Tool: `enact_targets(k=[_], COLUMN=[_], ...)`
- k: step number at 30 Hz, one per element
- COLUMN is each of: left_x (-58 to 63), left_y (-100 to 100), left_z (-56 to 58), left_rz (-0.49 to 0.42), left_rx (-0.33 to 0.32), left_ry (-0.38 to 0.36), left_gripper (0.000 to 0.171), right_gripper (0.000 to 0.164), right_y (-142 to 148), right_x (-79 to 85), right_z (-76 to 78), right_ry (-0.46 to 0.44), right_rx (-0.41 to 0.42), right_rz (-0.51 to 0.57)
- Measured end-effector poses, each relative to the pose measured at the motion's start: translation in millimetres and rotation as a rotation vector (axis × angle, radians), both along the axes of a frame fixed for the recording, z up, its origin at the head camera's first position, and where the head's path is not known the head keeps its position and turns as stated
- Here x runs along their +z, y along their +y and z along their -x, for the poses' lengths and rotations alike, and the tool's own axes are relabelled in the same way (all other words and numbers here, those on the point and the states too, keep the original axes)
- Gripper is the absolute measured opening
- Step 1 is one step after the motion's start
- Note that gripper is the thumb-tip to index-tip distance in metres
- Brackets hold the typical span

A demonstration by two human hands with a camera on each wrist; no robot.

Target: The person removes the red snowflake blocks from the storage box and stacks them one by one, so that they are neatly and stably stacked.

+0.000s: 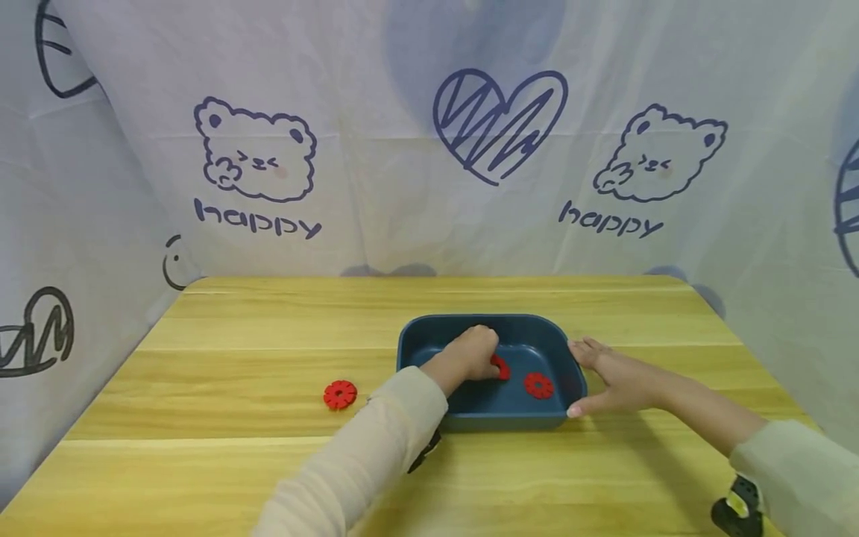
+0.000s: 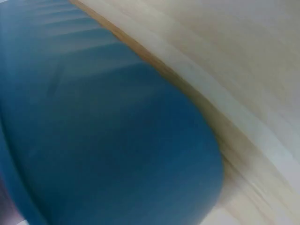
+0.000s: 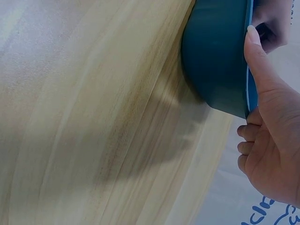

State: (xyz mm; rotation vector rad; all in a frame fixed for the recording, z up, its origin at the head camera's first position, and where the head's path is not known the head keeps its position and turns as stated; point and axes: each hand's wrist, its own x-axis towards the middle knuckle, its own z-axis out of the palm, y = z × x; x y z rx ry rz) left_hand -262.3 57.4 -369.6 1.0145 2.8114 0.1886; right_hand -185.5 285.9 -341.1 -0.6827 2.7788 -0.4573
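Note:
A dark blue plastic tub (image 1: 510,424) stands on the table. My left hand (image 1: 478,350) reaches down into it and pinches a red notched disc (image 1: 502,367), partly hidden by the fingers. To its right, another red slotted disc (image 1: 539,385) lies on the tub floor. My right hand (image 1: 614,377) holds the tub's right end, thumb at the near corner and fingers at the far one. From the right wrist, the thumb (image 3: 260,61) lies along the rim. The left wrist view shows the tub's outer wall (image 2: 117,117), with the left hand's fingers out of sight.
Left of the tub, one more red notched disc (image 1: 340,394) lies on the wooden table (image 1: 235,358). A white cloth (image 1: 376,186) with blue drawings hangs behind the table's far edge and along both sides.

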Motion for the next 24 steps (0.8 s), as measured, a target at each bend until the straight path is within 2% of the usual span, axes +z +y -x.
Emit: enact_targets(k=[5,13,20,24], left_x=[8.2,20.4,29.9,33.5], left_y=[-6,-17,-26,-34], left_z=[-2.7,-3.4,-6.3,-9.7], left_rz=[-0.008,-0.020,-0.072,-0.079], left_rx=[-0.001,-0.036,-0.035,-0.053], left_ry=[-0.042,-0.058,-0.089,-0.074], left_gripper=[0.030,0.032,0.020,0.019], right_gripper=[0.107,0.107,0.108,0.109], right_y=[0,0,0,1], right_x=[1.2,-0.2,0.0,-1.1], right_z=[0.6,1.3,0.2,-0.1], right_ry=[0.006,-0.002,0.005,0.000], right_rx=[0.003,0.001,0.007,-0.003], right_rz=[-0.003,0.007,0.008,0.001])
